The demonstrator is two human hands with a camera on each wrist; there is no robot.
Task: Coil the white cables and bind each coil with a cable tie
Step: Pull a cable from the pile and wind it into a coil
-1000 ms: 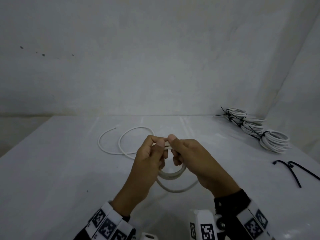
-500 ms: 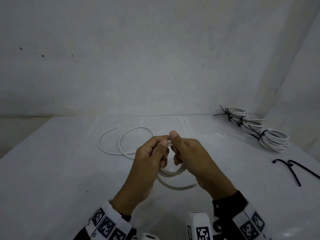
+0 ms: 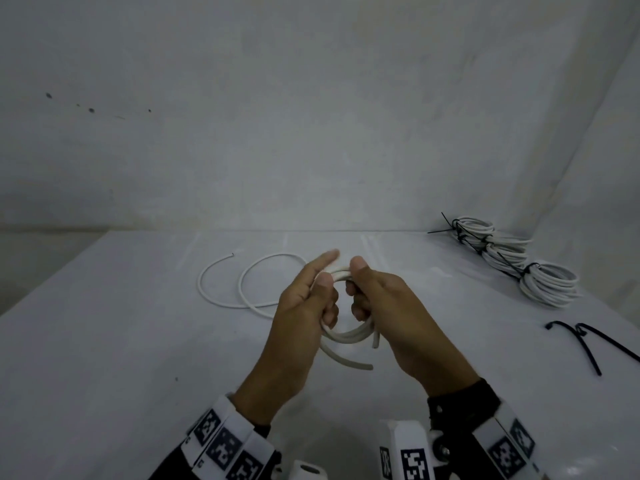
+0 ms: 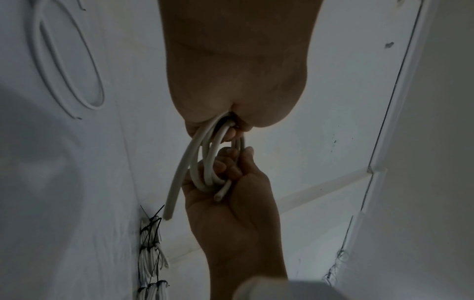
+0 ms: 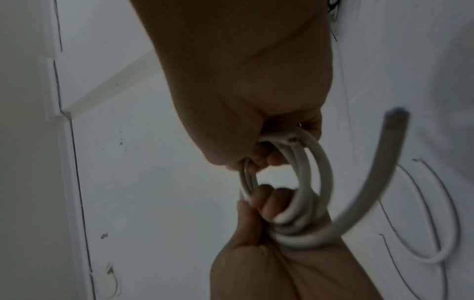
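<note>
A small coil of white cable (image 3: 346, 337) hangs between my two hands above the table's middle. My left hand (image 3: 322, 282) grips its left side, thumb on top and index finger pointing straight out. My right hand (image 3: 360, 282) grips the right side, thumb on top and fingers curled through the loop. One cable end (image 3: 375, 344) sticks down by my right palm, and a short free tail (image 3: 349, 362) curves below the coil. The left wrist view shows the coil (image 4: 207, 162) between both hands; the right wrist view shows the coil (image 5: 307, 182) and its blurred tail (image 5: 379, 172).
A second loose white cable (image 3: 242, 285) lies in open loops on the white table (image 3: 104, 341) behind my left hand. Three bound coils (image 3: 550, 285) sit in a row at the back right by the wall. Black cable ties (image 3: 588, 344) lie at the right edge.
My left index finger has straightened off the coil. The free tail under the coil has drawn in shorter and further left. Both hands stay in place.
</note>
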